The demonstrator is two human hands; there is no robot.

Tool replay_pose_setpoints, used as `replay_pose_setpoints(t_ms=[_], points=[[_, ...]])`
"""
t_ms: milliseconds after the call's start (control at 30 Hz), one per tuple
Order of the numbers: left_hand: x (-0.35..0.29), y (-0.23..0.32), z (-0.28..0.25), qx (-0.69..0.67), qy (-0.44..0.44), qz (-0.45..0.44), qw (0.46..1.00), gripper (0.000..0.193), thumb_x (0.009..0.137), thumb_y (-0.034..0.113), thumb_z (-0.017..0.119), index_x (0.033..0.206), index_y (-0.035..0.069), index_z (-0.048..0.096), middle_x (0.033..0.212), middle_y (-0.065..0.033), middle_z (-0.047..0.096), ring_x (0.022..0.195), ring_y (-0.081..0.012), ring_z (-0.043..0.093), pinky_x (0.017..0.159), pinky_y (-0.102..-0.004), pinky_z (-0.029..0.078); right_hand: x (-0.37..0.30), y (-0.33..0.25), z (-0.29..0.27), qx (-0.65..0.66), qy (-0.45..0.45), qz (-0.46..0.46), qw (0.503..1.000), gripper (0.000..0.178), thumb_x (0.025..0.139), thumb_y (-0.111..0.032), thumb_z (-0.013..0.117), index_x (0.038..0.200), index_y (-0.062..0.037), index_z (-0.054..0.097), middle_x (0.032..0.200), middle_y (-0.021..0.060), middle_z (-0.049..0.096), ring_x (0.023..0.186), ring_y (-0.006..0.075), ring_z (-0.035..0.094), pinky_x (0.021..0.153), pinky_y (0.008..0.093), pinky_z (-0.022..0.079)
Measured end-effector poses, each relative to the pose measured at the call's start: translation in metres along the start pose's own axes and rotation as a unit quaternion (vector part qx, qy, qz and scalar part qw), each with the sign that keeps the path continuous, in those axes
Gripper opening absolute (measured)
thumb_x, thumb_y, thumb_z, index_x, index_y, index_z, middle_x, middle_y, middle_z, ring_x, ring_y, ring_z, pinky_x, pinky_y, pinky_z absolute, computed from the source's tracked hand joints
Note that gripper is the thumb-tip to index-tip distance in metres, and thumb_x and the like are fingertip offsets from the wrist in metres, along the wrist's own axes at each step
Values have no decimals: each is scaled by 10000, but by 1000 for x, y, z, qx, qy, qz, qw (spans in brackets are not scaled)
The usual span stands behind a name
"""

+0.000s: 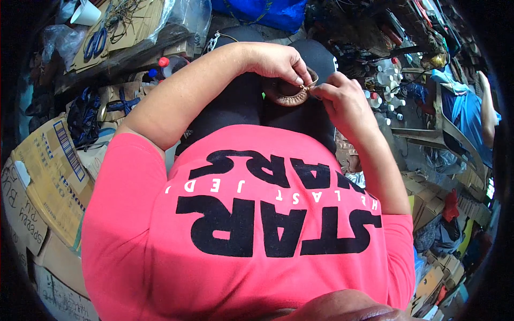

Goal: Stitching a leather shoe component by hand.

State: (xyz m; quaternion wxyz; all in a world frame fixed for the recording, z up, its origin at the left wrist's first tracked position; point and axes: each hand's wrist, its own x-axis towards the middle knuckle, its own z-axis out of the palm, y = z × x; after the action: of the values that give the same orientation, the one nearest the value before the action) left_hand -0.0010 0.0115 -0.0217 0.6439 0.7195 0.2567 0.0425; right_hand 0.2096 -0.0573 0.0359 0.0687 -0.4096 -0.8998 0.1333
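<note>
Over my dark-trousered knees is a small brown ring (289, 100), its rim wrapped in close ridges like a coiled or woven strip. My left hand (281, 64) is closed at the ring's far side, thumb and fingers pinched on its upper edge. A thin tan strip (314, 81) loops up from the ring between both hands. On the ring's right, my right hand (342, 96) is closed, with fingertips pinched where the strip meets the wrapped rim. What exactly lies between the fingertips is partly hidden.
Blue-handled scissors (95, 44) lie on cardboard at the far left, near a white cup (85, 13). Several plastic bottles (388, 75) stand on the right. A blue bag (267, 13) is straight ahead. Cardboard boxes (53, 166) crowd the left. Another person's arm (486, 109) shows far right.
</note>
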Motion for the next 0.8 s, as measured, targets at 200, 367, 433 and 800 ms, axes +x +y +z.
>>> replay_pose_setpoints(t_ms=[200, 367, 433, 800], points=[[6, 8, -3, 35, 22, -2, 999, 271, 773, 6, 640, 1044, -6, 634, 888, -26, 661, 824, -119, 589, 770, -258, 476, 22, 7, 2, 38, -87, -3, 995, 159, 731, -15, 609, 861, -78, 676, 818, 135, 570, 799, 311, 589, 708, 375, 460], [7, 7, 8, 149, 223, 25, 963, 199, 735, 90, 697, 909, 17, 633, 838, -80, 662, 783, -183, 630, 703, -310, 493, 19, 23, 15, 273, -79, 71, 956, 129, 774, -32, 667, 903, -25, 669, 805, 74, 594, 753, 154, 592, 691, 279, 468], [-7, 8, 15, 230, 288, 37, 929, 223, 747, 155, 696, 916, 30, 621, 840, -136, 651, 795, -273, 635, 709, -352, 490, 12, 32, 16, 430, -76, 164, 885, 132, 852, -103, 635, 943, -13, 668, 841, 21, 599, 807, 105, 562, 715, 249, 446], [-91, 2, 2, 267, 480, -10, 835, 169, 896, 170, 567, 944, 20, 627, 909, -108, 636, 867, -204, 610, 737, -312, 480, 0, 57, 59, 218, 234, 148, 936, 166, 815, -156, 678, 822, -12, 596, 876, 84, 549, 779, 193, 551, 706, 287, 442]])
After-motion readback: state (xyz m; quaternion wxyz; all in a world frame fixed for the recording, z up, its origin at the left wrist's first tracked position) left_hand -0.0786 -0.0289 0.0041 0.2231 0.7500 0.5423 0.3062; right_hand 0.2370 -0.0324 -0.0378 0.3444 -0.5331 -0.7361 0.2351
